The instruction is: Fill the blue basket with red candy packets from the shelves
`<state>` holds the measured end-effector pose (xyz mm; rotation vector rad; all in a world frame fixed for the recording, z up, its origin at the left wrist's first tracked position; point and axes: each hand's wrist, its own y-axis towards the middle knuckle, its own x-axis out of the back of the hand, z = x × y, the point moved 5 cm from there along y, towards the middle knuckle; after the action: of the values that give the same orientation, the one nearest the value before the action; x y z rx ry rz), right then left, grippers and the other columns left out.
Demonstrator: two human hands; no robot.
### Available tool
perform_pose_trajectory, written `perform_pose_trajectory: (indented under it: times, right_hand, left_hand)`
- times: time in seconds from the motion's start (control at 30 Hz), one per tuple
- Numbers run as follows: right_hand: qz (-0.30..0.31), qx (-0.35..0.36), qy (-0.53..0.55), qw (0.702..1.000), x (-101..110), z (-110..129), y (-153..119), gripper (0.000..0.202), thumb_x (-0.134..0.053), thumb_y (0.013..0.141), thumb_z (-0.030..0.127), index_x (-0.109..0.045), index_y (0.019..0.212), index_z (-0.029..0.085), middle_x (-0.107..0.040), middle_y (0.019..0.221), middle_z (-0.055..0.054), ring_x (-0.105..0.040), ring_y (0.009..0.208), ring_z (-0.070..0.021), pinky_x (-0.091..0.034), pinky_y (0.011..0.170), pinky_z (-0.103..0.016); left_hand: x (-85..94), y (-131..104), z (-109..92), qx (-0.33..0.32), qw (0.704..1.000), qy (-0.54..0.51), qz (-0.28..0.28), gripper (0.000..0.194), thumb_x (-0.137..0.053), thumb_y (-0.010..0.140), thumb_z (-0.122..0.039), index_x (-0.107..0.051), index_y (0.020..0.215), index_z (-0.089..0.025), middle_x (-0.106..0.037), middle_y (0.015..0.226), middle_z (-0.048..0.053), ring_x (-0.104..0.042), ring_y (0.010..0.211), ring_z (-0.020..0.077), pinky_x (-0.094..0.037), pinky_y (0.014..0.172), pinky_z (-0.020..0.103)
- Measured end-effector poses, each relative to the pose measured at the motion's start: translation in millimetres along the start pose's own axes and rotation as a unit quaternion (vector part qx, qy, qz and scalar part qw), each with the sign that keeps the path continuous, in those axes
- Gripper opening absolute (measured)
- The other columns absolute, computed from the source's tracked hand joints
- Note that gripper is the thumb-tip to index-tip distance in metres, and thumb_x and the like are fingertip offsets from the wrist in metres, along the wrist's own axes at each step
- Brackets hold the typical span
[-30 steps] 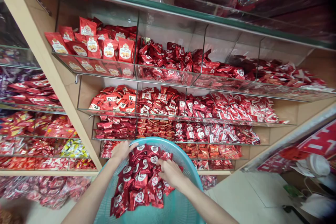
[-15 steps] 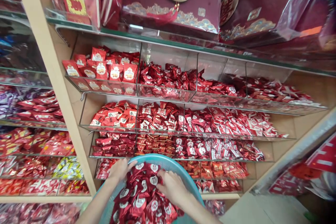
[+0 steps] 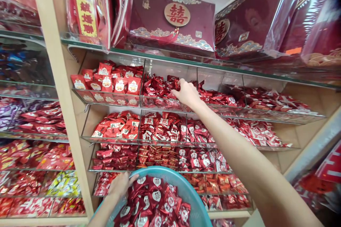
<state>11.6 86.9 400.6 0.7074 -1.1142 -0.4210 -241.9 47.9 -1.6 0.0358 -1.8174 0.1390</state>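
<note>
The wooden shelf unit (image 3: 60,78) filled most of the frame. The teal basket (image 3: 196,195) was at bottom centre. At lower left of centre, the left hand (image 3: 119,186) was clamped on its rim. Well apart, near the centre, the right hand (image 3: 188,94) was at small red packets (image 3: 156,87); I cannot tell if it gripped any. Maroon packets (image 3: 156,196) lay inside the basket.

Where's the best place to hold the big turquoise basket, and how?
Probably by its rim, at the left and right, coming from outside and hooking over the edge. The rim curves around the open top, giving an edge to grasp, while red packets crowd the middle of the basket. Holding opposite sides should help keep it level.
</note>
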Motion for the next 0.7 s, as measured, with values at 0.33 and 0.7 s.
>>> perform_pose_trajectory:
  times: [0.33,0.7]
  right_hand:
    - [0.257,-0.102,-0.032,0.960,-53,-9,32,0.085,-0.080,0.038,0.049,-0.046,0.106,0.009,-0.064,0.070,-0.009,-0.062,0.056,-0.0211,-0.050,0.050,-0.035]
    - [0.198,-0.070,0.101,0.972,-61,-25,45,0.033,-0.078,0.048,0.027,-0.050,0.064,0.017,-0.054,0.047,-0.001,-0.060,0.055,-0.0201,-0.048,0.045,-0.030]
  left_hand:
    - [0.5,-1,-3,-0.023,0.999,0.018,-0.013,0.055,-0.029,0.082,-0.060,-0.063,0.086,-0.017,-0.069,0.091,0.016,-0.064,0.092,0.0282,-0.046,0.074,0.034]
    - [-2.9,3,-1,-0.029,0.999,0.012,-0.008,0.062,-0.027,0.080,-0.065,-0.064,0.087,-0.016,-0.069,0.091,0.018,-0.064,0.092,0.0292,-0.046,0.071,0.033]
